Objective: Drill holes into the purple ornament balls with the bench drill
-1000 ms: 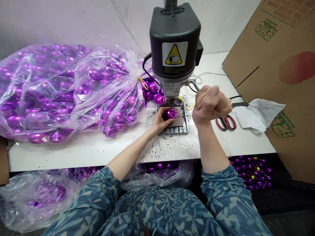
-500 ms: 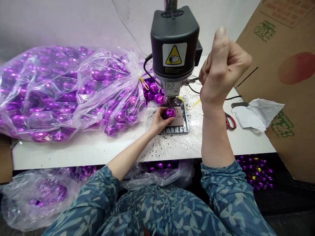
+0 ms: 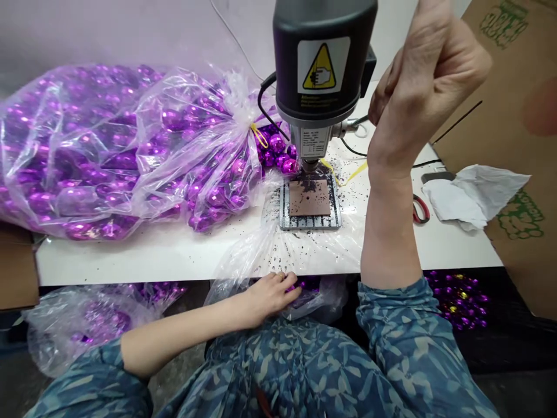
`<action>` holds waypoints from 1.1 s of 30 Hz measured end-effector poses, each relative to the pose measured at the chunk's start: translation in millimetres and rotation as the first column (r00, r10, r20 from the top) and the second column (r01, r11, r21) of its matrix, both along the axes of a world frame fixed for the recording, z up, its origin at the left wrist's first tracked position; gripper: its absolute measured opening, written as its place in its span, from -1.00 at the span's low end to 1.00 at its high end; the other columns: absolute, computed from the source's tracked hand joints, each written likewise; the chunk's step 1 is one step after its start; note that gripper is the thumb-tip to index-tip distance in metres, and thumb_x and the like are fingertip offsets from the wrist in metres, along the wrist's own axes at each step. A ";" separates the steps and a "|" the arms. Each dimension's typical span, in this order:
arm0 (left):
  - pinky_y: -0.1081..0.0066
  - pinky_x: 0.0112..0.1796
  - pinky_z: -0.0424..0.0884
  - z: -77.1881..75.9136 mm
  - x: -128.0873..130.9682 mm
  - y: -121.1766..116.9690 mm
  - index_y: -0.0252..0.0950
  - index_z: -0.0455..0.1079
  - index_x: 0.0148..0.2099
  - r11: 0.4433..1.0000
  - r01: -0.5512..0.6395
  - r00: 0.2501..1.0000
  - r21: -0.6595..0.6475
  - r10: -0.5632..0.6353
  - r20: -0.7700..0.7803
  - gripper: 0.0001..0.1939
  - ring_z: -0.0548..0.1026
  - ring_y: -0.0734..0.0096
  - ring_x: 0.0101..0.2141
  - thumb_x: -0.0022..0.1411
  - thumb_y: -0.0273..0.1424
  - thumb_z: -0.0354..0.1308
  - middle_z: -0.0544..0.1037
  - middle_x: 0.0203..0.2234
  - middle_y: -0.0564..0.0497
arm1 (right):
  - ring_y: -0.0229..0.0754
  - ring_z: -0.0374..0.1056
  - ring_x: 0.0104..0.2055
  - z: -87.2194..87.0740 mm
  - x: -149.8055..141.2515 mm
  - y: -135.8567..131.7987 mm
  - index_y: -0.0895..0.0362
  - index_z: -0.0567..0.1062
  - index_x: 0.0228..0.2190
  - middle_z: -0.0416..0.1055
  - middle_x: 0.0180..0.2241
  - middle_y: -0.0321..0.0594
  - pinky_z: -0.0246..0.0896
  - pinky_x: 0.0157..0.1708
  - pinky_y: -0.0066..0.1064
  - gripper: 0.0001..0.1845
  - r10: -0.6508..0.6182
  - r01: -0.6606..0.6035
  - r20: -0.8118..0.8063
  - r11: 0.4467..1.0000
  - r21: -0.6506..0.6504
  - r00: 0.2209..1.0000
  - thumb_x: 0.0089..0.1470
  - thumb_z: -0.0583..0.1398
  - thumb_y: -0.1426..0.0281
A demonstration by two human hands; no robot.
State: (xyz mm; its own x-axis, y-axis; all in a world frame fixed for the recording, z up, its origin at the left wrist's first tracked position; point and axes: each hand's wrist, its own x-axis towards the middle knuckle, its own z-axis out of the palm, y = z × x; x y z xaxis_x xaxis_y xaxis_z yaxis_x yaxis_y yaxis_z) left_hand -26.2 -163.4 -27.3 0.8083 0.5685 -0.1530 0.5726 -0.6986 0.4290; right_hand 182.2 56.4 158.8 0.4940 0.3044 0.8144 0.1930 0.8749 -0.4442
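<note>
A: What's on the table (image 3: 130, 258)?
B: White top. Bag (image 3: 108, 151) left, drill base (image 3: 308, 222) mid, film (image 3: 243, 255) in front, over the edge, dark chips (image 3: 278, 249) scattered around base.
A: Right side?
B: Scissors (image 3: 427, 211), partly hidden; paper (image 3: 461, 200) near them. Yellow strip (image 3: 357, 173) right of base, further back.

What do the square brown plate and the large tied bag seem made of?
Square brown plate: perhaps fibreboard or plastic, matte, from its dull surface.
Large tied bag: probably plastic film, glossy, since it wrinkles, shines and shows purple balls inside.
</note>
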 end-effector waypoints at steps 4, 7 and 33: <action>0.13 -0.25 0.56 1.7 3.7 17.0 0.01 0.55 0.15 0.996 0.061 0.998 0.066 -0.063 0.024 -0.56 0.65 0.03 -0.23 0.22 -0.38 0.35 0.66 -0.04 -0.16 | -0.41 -0.14 -0.70 0.3 -2.7 -6.7 0.01 0.03 -0.69 -0.08 -0.74 -0.44 -0.13 -0.56 -0.29 -0.30 -0.018 0.019 0.004 0.999 -0.028 1.000 0.03 0.12 -0.25; 0.19 -0.26 0.55 16.6 6.8 79.4 -0.07 0.57 0.07 0.980 -0.180 0.940 0.089 0.145 0.308 -0.73 0.61 0.14 -0.25 0.47 -0.35 0.08 0.65 -0.21 -0.12 | -0.39 -0.16 -0.70 -1.1 -2.3 -9.5 0.01 0.04 -0.70 -0.08 -0.74 -0.42 -0.11 -0.59 -0.26 -0.27 -0.003 0.004 0.013 0.999 -0.038 1.000 0.07 0.11 -0.28; 0.37 -0.22 0.51 -13.3 2.1 255.6 -0.22 0.60 0.03 0.717 -0.622 0.369 -0.316 0.624 0.689 -0.62 0.50 0.38 -0.33 0.18 -0.25 0.46 0.55 -0.26 -0.01 | -0.39 -0.13 -0.69 -6.9 -0.7 -14.3 0.03 0.03 -0.69 -0.07 -0.75 -0.43 -0.10 -0.58 -0.29 -0.23 -0.028 0.031 0.043 0.996 -0.089 0.999 0.13 0.00 -0.33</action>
